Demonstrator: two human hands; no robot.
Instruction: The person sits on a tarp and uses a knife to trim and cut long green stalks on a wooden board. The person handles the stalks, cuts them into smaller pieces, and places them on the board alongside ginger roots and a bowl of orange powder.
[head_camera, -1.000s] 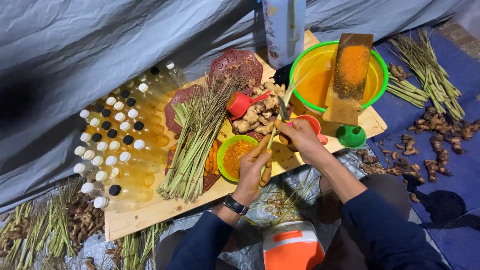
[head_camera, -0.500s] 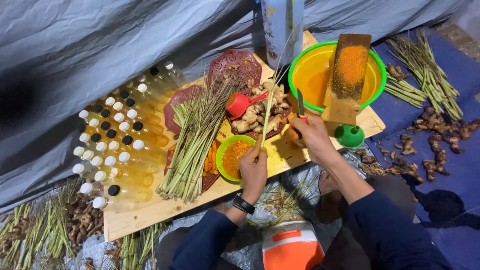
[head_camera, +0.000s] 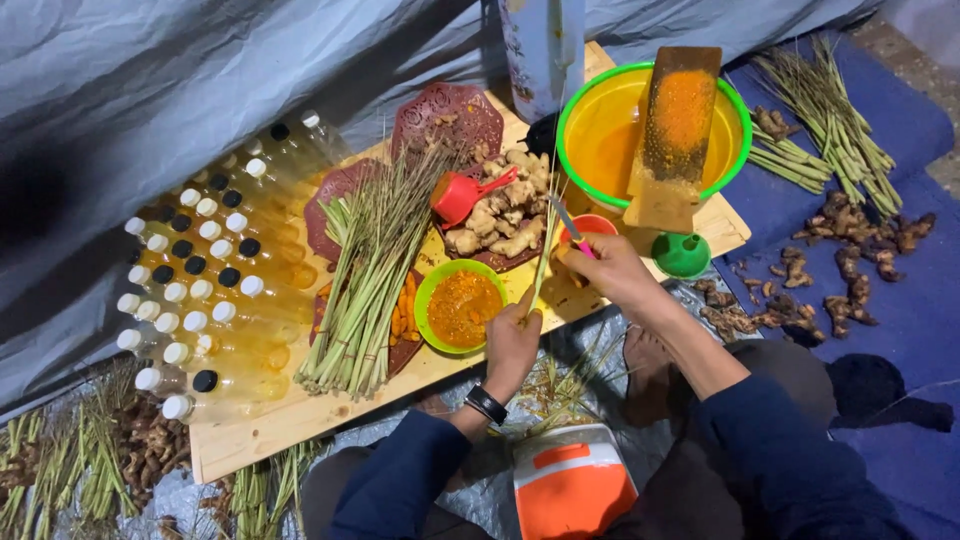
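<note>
My left hand (head_camera: 513, 338) grips the lower end of a thin lemongrass stalk (head_camera: 545, 252) that stands nearly upright over the wooden board (head_camera: 300, 425). My right hand (head_camera: 603, 266) holds a small knife with a pink handle (head_camera: 568, 222), its blade against the upper part of the stalk. A small green bowl of orange paste (head_camera: 459, 306) lies just left of my left hand. Behind the hands, ginger roots (head_camera: 495, 217) are piled on a dark red plate with a red scoop (head_camera: 462, 193).
A bundle of lemongrass (head_camera: 365, 275) lies on the board beside rows of capped bottles (head_camera: 205, 285) of yellow liquid. A green-rimmed yellow basin (head_camera: 600, 130) carries a wooden grater (head_camera: 672, 130). A green funnel (head_camera: 682, 253), more lemongrass (head_camera: 835, 120), roots (head_camera: 850, 250) on blue cloth and an orange-and-white container (head_camera: 570, 480) lie around.
My hands swung the stalk from lying low over the green bowl to nearly upright. The right hand slid with the knife up along it.
</note>
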